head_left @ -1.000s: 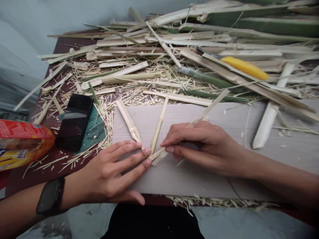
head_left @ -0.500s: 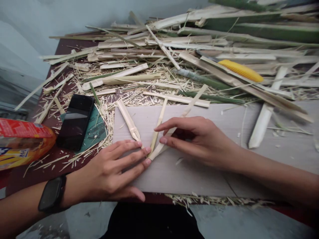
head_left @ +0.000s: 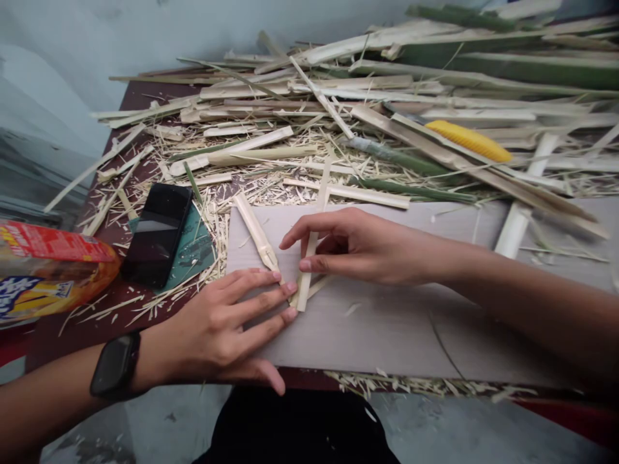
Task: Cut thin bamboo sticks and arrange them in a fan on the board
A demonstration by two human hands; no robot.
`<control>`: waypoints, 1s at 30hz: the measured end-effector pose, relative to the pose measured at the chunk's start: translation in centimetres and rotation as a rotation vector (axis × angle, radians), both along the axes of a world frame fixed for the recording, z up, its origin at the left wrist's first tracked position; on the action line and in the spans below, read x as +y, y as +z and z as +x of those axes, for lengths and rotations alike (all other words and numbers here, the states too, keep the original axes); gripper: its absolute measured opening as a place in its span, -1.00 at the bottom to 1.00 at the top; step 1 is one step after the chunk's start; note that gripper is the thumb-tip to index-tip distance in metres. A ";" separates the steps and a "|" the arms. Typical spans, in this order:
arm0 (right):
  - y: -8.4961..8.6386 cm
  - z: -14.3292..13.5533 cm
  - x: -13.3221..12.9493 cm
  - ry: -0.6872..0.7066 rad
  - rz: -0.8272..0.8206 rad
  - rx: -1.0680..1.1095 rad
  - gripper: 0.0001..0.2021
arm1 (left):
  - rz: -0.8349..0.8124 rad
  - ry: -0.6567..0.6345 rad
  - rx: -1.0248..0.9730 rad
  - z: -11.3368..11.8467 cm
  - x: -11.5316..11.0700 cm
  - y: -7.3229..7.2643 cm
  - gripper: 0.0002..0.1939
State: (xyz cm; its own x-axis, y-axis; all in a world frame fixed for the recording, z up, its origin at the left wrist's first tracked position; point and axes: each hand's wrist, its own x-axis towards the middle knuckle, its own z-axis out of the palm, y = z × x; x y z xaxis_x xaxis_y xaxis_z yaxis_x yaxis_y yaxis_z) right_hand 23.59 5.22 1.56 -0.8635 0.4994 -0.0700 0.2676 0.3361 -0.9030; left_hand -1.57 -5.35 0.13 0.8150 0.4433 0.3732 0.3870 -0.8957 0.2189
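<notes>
My left hand lies spread on the grey board, its fingertips on the lower ends of thin bamboo strips. One of these, a notched bamboo piece, slants up and left from the fingertips. Just right of them, my right hand has its thumb against a pale flat strip, with the index finger stretched out to the left. That strip stands almost upright in view, its lower end beside my left fingertips. Another strip partly shows beneath it, mostly hidden by my right hand.
A black phone rests on a green mat at the left, beside a bottle with a red and yellow label. Split bamboo and shavings cover the back, with a yellow handle among them.
My right hand has moved left, and the pale strip has swung from a rightward slant to nearly upright. My left hand stays spread at the strip ends. The view has shifted slightly.
</notes>
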 end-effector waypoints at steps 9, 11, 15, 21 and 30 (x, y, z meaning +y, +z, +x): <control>0.1 0.8 0.0 0.080 -0.005 0.011 -0.74 | -0.012 -0.001 0.042 -0.2 0.1 0.4 -0.31; 0.1 0.7 0.0 0.076 -0.018 0.026 -0.74 | -0.009 -0.007 0.034 -0.2 0.2 0.4 -0.33; 0.0 0.4 -0.1 0.016 -0.062 0.098 -0.77 | -0.010 -0.008 0.034 -0.1 0.3 0.4 -0.35; -0.2 -0.2 -0.4 -0.045 -0.031 0.067 -0.81 | -0.041 -0.006 0.050 -0.1 0.1 0.5 -0.26; -0.3 -0.7 -0.9 -0.097 -0.027 0.017 -0.79 | -0.026 -0.008 0.041 -0.1 0.2 0.7 -0.31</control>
State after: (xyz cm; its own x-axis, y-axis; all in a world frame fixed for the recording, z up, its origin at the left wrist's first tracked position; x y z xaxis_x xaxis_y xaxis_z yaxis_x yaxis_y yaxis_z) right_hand 22.92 4.31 1.28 -0.8121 0.5791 -0.0708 0.2827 0.2844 -0.9161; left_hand -1.69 -5.19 0.79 0.8330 0.4459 0.3275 0.3891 -0.8930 0.2260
